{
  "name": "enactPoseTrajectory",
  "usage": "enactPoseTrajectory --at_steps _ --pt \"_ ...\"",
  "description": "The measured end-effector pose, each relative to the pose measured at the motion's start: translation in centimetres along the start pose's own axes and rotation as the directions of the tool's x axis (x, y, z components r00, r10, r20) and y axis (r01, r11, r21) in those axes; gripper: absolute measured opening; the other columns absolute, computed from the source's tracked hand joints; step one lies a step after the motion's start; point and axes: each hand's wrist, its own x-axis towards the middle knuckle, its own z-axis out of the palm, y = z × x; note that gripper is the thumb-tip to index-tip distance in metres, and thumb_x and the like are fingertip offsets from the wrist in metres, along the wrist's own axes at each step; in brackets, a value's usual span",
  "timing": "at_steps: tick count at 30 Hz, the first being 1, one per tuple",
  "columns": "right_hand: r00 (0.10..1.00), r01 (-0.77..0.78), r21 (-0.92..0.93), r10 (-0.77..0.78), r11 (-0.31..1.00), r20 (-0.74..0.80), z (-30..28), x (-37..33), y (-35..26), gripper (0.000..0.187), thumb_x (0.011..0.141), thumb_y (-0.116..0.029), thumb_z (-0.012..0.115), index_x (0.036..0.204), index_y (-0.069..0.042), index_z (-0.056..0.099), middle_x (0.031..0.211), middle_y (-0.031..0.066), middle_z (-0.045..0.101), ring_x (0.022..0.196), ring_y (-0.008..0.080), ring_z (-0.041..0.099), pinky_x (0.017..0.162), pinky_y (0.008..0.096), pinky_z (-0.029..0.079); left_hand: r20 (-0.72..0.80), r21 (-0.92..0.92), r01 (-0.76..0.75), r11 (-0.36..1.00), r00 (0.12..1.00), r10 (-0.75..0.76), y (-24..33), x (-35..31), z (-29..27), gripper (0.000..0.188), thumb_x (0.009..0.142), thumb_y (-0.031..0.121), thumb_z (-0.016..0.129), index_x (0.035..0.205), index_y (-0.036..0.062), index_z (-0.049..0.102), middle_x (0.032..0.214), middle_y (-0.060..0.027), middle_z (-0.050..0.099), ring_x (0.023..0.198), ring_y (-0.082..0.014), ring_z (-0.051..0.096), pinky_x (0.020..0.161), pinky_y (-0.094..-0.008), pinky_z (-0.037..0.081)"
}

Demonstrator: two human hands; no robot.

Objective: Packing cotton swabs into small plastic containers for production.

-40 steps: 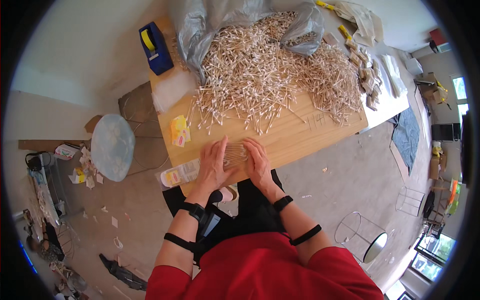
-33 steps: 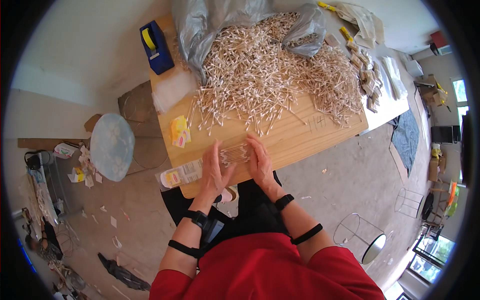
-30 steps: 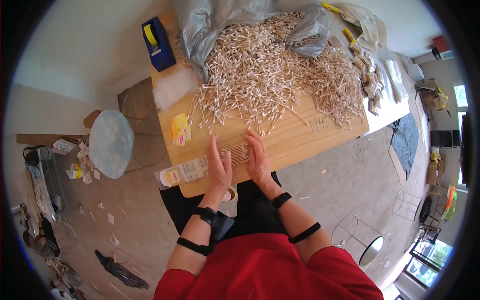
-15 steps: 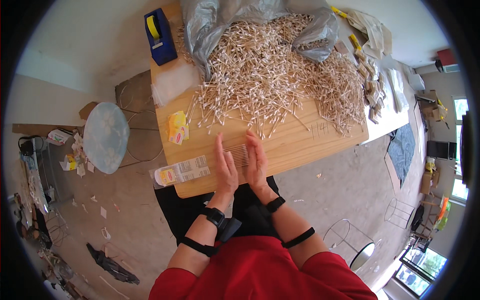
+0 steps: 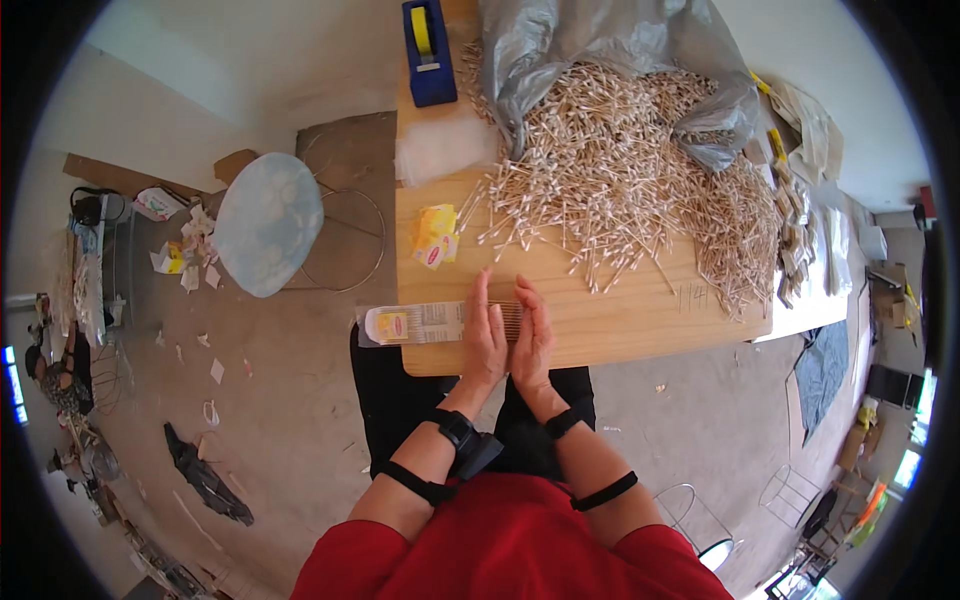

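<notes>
My left hand (image 5: 485,335) and my right hand (image 5: 533,335) stand on edge on the table, palms facing, fingers stretched out. Between them lies a flat row of cotton swabs (image 5: 512,317), its sticks side by side. Left of my left hand lies a clear packet of cotton swabs (image 5: 430,322) with a yellow insert and printed panels. My left hand covers where the packet and the loose row meet, so I cannot tell whether they join. Beyond my fingers spreads a big heap of cotton swabs (image 5: 600,170).
A grey plastic bag (image 5: 620,35) lies over the heap on the wooden table (image 5: 620,335). Yellow cards (image 5: 435,237), clear sleeves (image 5: 445,150) and a blue tape dispenser (image 5: 430,75) line the left side. A round stool (image 5: 268,225) stands left of the table.
My hands have drawn closer together, narrowing the gap around the swabs between them. The whole view has turned and shifted, and the table now sits farther right.
</notes>
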Motion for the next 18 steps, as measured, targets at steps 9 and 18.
enactPoseTrajectory --at_steps 9,18 --pt "0.997 0.035 0.005 -0.036 0.999 0.069 3.7 -0.6 -0.7 0.031 0.101 -0.002 0.04 0.128 -0.002 0.055 0.145 0.0217 0.047 0.134 0.0379 0.046 0.111 0.04 0.037 -0.07 0.111 0.031 0.993 0.997 -0.024 -1.0 0.6 -4.9 0.046 0.107 0.025 0.033 0.146 0.0007 0.038 0.145 -0.0187 0.046 0.137 -0.0326 0.042 0.113 -0.0404 0.032" --pt "0.718 0.602 -0.549 -0.092 0.58 0.69 -0.4 -1.2 -3.2 0.069 0.09 -0.018 0.061 0.15 0.0 0.032 0.161 0.0183 0.023 0.151 0.0358 0.018 0.122 0.0519 0.013 0.075 0.264 -0.073 0.962 0.996 0.055 0.5 -3.7 -11.9 0.057 0.097 0.004 0.048 0.15 -0.003 0.029 0.148 -0.0243 0.039 0.139 -0.0396 0.037 0.115 -0.0445 0.031"
